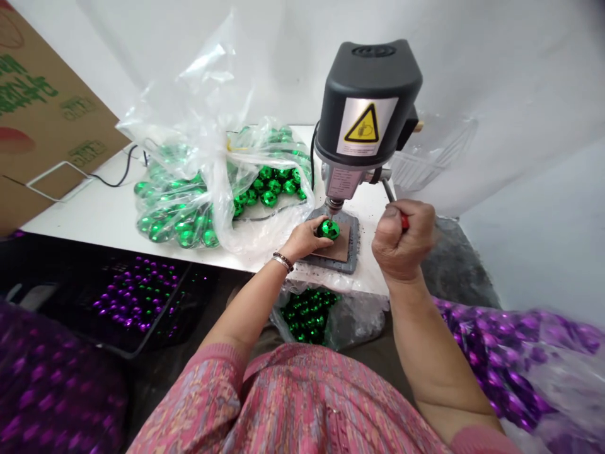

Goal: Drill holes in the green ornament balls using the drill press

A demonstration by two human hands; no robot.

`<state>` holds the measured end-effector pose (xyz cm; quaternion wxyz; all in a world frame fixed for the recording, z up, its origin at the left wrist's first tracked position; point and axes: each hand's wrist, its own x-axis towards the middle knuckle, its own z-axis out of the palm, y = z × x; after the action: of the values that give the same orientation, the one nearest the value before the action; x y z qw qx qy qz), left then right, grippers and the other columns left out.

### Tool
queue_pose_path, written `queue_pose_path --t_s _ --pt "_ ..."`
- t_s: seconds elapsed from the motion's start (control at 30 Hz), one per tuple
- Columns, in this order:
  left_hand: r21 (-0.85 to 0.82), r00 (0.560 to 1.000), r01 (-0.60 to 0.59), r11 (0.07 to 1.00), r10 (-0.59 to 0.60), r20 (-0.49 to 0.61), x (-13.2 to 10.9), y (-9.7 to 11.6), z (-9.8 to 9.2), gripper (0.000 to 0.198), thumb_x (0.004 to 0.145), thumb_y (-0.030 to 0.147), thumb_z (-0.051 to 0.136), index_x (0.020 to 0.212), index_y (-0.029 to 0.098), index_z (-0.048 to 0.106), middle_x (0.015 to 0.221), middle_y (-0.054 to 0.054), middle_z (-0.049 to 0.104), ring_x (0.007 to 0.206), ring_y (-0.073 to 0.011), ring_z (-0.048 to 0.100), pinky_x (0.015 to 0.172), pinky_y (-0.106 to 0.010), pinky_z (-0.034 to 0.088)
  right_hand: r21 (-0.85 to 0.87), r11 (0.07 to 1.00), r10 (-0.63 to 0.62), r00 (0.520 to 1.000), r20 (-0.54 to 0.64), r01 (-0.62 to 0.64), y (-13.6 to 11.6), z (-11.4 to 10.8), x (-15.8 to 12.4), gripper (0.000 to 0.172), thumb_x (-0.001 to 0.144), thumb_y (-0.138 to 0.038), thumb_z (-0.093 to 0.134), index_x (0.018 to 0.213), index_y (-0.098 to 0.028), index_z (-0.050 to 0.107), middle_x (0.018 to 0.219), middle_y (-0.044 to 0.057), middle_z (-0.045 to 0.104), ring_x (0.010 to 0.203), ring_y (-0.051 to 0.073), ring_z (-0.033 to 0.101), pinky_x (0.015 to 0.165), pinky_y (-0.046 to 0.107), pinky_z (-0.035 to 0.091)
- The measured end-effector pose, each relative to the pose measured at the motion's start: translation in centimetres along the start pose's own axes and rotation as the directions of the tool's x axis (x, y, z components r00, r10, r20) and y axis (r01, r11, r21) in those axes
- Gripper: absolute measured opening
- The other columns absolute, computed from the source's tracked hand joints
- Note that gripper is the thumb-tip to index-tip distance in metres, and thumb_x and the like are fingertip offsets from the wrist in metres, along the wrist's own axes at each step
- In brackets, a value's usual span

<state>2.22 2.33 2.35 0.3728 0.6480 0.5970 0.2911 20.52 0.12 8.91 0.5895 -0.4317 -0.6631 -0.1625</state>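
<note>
A small bench drill press point(367, 107) with a dark grey head stands on a white table point(94, 214). My left hand point(305, 238) grips a shiny green ball point(328, 229) on the brown pad of the drill's base plate point(350, 255), right under the chuck. My right hand point(401, 238) is closed in a fist round the drill's red-tipped feed lever point(404, 221), to the right of the base.
A clear plastic bag of several green balls point(208, 195) lies on the table left of the drill. Another bag of green balls point(307, 312) sits below the table edge. A black crate of purple balls point(135, 296) is at lower left, purple balls in plastic point(510, 353) at right, a cardboard box point(42, 113) at far left.
</note>
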Motion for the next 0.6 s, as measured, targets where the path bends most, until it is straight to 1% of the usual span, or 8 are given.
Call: queue_pose_path --t_s 0.07,0.17,0.33,0.4,0.47,0.5,0.53,0.6 --pt "0.006 1.000 -0.012 1.000 0.012 0.001 0.0 -0.1 0.0 0.075 0.069 0.025 0.081 0.140 0.018 0.059 0.123 -0.006 0.071 0.110 -0.0221 0.066 0.099 -0.030 0.049 0.037 0.999 0.025 0.999 -0.023 -0.024 0.1 0.2 -0.2 0.010 0.088 -0.025 0.045 0.087 -0.023 0.055 0.072 0.002 0.056 0.065 0.015 0.054 0.066 0.030 0.046" --pt "0.017 1.000 -0.012 1.000 0.012 0.004 0.1 -0.3 0.0 0.075 0.069 0.027 0.081 0.140 0.019 0.058 0.127 -0.006 0.070 0.116 -0.0234 0.064 0.103 -0.031 0.047 0.062 0.997 0.039 0.998 -0.051 -0.036 0.3 0.5 -0.4 0.010 0.088 -0.026 0.045 0.087 -0.023 0.055 0.071 0.002 0.056 0.065 0.015 0.054 0.065 0.030 0.045" --pt "0.000 1.000 -0.001 1.000 0.001 0.022 0.1 -0.5 0.1 0.075 0.070 0.027 0.081 0.141 0.020 0.057 0.130 -0.006 0.069 0.114 -0.0233 0.065 0.102 -0.031 0.048 0.020 1.000 -0.010 0.996 -0.086 0.012 0.5 0.8 -1.4 0.013 0.089 -0.030 0.044 0.082 -0.022 0.053 0.065 0.000 0.054 0.058 0.014 0.052 0.059 0.029 0.043" --pt "-0.003 1.000 0.001 1.000 -0.001 0.025 0.1 -0.5 0.1 0.075 0.070 0.027 0.081 0.141 0.020 0.057 0.127 -0.005 0.070 0.112 -0.0231 0.066 0.101 -0.031 0.048 0.019 1.000 0.002 0.996 -0.089 -0.001 0.1 0.7 -1.3 0.014 0.089 -0.030 0.044 0.080 -0.023 0.052 0.065 0.000 0.054 0.058 0.013 0.052 0.059 0.029 0.043" --pt "-0.004 1.000 0.000 1.000 0.000 0.027 0.1 -0.5 0.1 0.076 0.071 0.028 0.080 0.142 0.021 0.056 0.123 -0.005 0.071 0.110 -0.0230 0.066 0.099 -0.031 0.049 0.040 0.999 0.036 0.994 -0.101 -0.032 -0.4 0.4 -0.1 0.015 0.090 -0.030 0.044 0.079 -0.023 0.052 0.067 -0.001 0.055 0.060 0.013 0.053 0.060 0.027 0.043" --pt "-0.007 1.000 -0.001 1.000 0.002 0.026 0.1 -0.5 0.1 0.076 0.071 0.028 0.079 0.143 0.020 0.055 0.122 -0.005 0.071 0.109 -0.0232 0.066 0.098 -0.032 0.050 0.054 0.997 0.064 0.992 -0.105 -0.059 -0.6 0.3 1.0 0.016 0.090 -0.030 0.044 0.078 -0.023 0.051 0.067 -0.001 0.054 0.060 0.012 0.052 0.060 0.027 0.042" --pt "-0.010 1.000 -0.005 1.000 0.005 0.023 0.1 -0.4 0.2 0.077 0.071 0.027 0.079 0.143 0.019 0.055 0.122 -0.006 0.071 0.109 -0.0236 0.066 0.097 -0.032 0.050 0.056 0.995 0.086 0.991 -0.099 -0.080 -0.8 0.3 2.3 0.018 0.091 -0.031 0.043 0.077 -0.022 0.051 0.067 -0.001 0.054 0.060 0.012 0.051 0.060 0.027 0.041" --pt "-0.020 1.000 -0.010 1.000 0.010 0.006 -0.2 -0.3 0.3 0.076 0.071 0.025 0.078 0.143 0.017 0.055 0.121 -0.007 0.071 0.108 -0.0243 0.066 0.096 -0.034 0.050 0.079 0.978 0.198 0.978 -0.063 -0.193 -0.6 0.4 5.7 0.023 0.090 -0.031 0.042 0.071 -0.021 0.047 0.061 -0.002 0.045 0.057 0.010 0.043 0.058 0.026 0.035"
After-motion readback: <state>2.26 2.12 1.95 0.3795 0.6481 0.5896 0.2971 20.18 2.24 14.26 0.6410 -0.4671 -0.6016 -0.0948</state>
